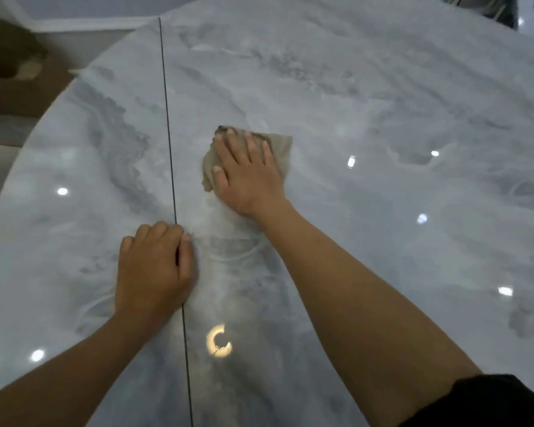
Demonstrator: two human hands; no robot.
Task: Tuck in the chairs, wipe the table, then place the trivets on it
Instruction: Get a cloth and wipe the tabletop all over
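Observation:
A glossy round table (383, 103) of grey-white marble fills the view, with a thin dark seam (167, 118) running from far to near left of centre. My right hand (247, 171) lies flat, fingers spread, pressing a beige cloth (282, 149) onto the tabletop just right of the seam. My left hand (154, 269) rests on the table nearer to me, fingers curled, straddling the seam with nothing in it. No trivets or chairs are in sight.
The table's curved edge runs along the left side; beyond it lie a pale floor and a dark brown blurred object (10, 50) at the upper left. Ceiling lights reflect as bright spots on the marble.

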